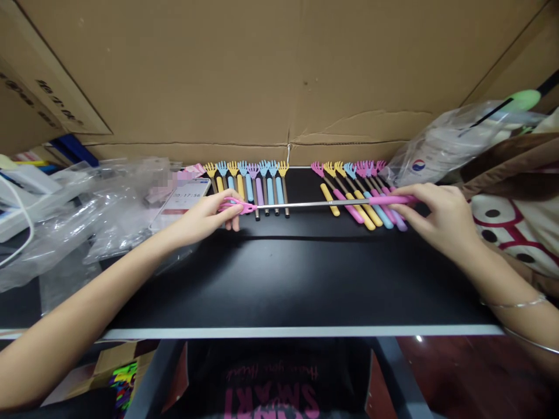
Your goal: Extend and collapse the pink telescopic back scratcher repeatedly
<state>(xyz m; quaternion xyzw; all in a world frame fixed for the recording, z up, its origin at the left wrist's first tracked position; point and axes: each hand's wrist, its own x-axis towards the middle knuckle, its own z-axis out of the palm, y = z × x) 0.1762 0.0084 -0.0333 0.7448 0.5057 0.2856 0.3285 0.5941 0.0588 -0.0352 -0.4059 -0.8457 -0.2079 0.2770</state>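
A pink telescopic back scratcher (305, 204), its metal rod drawn out long, is stretched level above the black table between my two hands. My left hand (218, 210) pinches its pink claw-shaped head. At the other end, my right hand (430, 212) grips the pink handle. Behind it, several short back scratchers (257, 183) in yellow, blue and purple lie side by side on the left. A second row of back scratchers (362, 195), in pink, yellow, blue and purple, lies slanted on the right, partly behind my right hand.
Cardboard (271, 75) walls off the table's back. Clear plastic bags (109, 203) and a phone (187, 195) showing a timer lie left. At right stand a bagged Pepsi cup (432, 157) and a brown-and-white cloth item (510, 221). The black table (279, 279) has a pale front edge.
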